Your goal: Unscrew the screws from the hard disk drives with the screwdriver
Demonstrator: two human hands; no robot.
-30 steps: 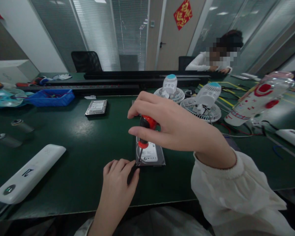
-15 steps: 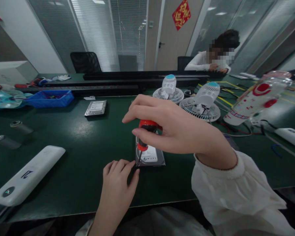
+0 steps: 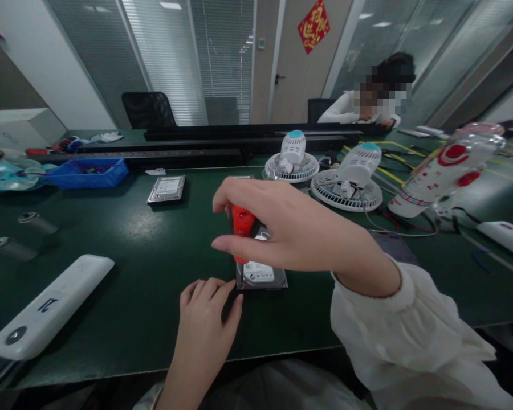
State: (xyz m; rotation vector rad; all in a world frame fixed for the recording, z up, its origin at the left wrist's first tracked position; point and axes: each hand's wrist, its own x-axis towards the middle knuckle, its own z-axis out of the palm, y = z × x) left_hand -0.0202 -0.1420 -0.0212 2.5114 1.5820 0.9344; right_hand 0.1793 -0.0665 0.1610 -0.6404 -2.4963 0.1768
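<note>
My right hand (image 3: 290,228) is wrapped round the red-and-black handle of a screwdriver (image 3: 241,224), held upright over a hard drive (image 3: 263,274) that lies flat on the green table (image 3: 145,228). The screwdriver's tip is hidden behind my thumb. My left hand (image 3: 207,324) lies on the table with fingers curled, its fingertips touching the drive's near left corner.
A second hard drive (image 3: 167,188) lies further back. Two small white fans (image 3: 293,159) (image 3: 354,179) sit behind, a white device (image 3: 47,307) at the left, two cylinders (image 3: 8,247), a blue bin (image 3: 88,172), a tilted bottle (image 3: 447,168). Another person (image 3: 367,102) sits at the far side.
My right hand has turned and dropped a little, so the handle now stands more upright and the shaft is hidden. My left hand has stayed put.
</note>
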